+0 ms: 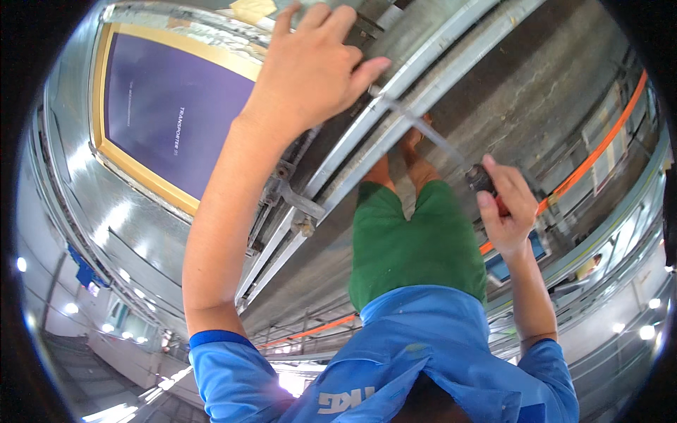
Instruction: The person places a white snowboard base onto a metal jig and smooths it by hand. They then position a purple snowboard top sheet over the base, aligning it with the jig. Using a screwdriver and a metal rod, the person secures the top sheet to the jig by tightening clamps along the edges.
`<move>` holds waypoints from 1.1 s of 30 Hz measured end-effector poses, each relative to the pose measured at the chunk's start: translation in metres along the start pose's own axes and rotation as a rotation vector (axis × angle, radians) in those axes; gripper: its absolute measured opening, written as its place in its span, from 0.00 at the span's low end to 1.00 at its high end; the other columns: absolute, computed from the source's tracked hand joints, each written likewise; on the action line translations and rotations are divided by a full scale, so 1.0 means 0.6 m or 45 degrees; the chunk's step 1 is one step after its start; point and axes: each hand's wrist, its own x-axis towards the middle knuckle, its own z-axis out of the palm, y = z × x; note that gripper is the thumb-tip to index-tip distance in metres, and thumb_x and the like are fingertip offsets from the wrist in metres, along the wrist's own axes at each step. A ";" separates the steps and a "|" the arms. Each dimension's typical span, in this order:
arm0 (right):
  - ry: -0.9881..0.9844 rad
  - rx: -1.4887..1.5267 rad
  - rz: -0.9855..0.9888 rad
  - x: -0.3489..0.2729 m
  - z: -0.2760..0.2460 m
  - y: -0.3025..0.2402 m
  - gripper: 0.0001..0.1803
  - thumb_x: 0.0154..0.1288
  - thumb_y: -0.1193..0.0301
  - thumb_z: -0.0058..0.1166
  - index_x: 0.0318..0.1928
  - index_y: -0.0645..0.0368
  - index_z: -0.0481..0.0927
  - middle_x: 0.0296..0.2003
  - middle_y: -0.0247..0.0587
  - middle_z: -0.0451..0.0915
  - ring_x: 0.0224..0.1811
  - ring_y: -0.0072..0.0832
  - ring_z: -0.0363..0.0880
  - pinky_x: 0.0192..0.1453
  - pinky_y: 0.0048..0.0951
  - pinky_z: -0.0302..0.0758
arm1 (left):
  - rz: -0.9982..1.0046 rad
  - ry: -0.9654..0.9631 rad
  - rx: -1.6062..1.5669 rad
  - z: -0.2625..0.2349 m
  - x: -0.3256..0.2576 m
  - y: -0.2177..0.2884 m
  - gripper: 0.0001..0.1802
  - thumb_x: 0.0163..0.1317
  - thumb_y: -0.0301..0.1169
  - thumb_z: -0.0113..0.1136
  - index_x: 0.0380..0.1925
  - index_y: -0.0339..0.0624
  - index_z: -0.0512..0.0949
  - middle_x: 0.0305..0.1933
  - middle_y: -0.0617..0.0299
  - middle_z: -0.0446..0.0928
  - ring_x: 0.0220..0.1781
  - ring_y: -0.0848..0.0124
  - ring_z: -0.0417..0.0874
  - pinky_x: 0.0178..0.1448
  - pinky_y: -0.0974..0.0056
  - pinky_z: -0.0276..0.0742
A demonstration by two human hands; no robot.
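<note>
My left hand (pixel 310 74) is over the far right edge of a purple panel with a gold border (pixel 173 116), its fingers apart and thumb stretched out. Nothing shows in its grasp, though the undersides of the fingers are hidden. On the right, my right hand (pixel 511 208) is closed round the black and red handle of a long tool (pixel 482 180), which looks like a screwdriver or a thin-bladed scraper. Its pale, slightly blurred shaft points up and left, and the tip overlaps the metal rail (pixel 409 67) near my left thumb.
Beneath the panel lies a shiny metal table (pixel 77 166). A metal bracket (pixel 303 204) is fixed beside the twin rails. The concrete floor (pixel 522 92) stretches right of my legs, towards an orange rail (pixel 599 151). A yellowish scrap (pixel 252 10) sits past the panel's far edge.
</note>
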 end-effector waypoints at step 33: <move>0.142 0.238 0.117 -0.069 0.099 0.028 0.28 0.59 0.76 0.70 0.62 0.54 0.84 0.40 0.38 0.82 0.31 0.29 0.77 0.35 0.29 0.77 | -0.158 -0.101 -0.052 0.006 0.006 -0.004 0.26 0.75 0.46 0.54 0.25 0.36 0.83 0.40 0.63 0.77 0.43 0.61 0.78 0.45 0.56 0.74</move>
